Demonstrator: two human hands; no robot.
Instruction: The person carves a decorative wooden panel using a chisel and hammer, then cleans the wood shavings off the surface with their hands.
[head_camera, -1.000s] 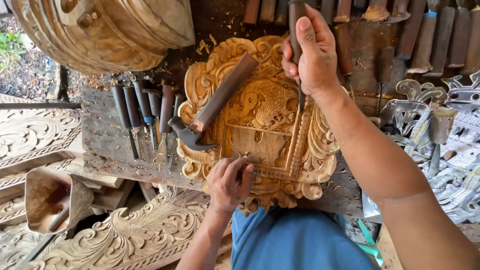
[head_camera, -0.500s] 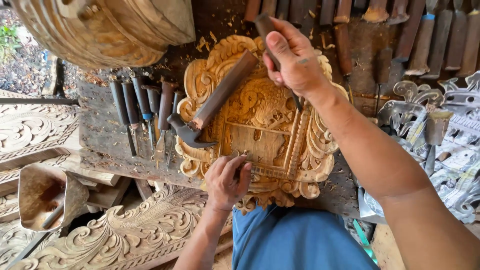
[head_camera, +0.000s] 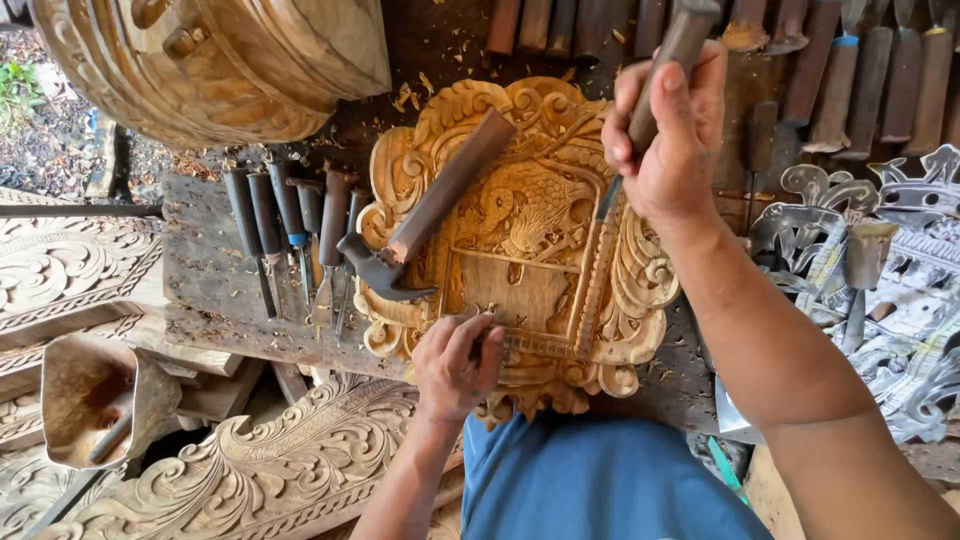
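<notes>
Overhead, right hand (head_camera: 668, 140) grips chisel (head_camera: 655, 95); left hand (head_camera: 455, 365) pinches carved panel (head_camera: 520, 250) on cluttered bench (head_camera: 210, 290).

View: head camera, the only one
Facing: straight down over the carved wooden panel (head_camera: 520, 250)
Range: close, arm's length above the panel

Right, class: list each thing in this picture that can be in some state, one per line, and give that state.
Right hand: raised, closed around a chisel.
Chisel: held upright, blade pointing down at the panel.
Left hand: resting on the panel's lower edge, fingers curled.
Carved panel: lying flat on the workbench, partly carved.
Hammer: lying loose across the panel, unheld.
Row of chisels: laid side by side, unused.
</notes>
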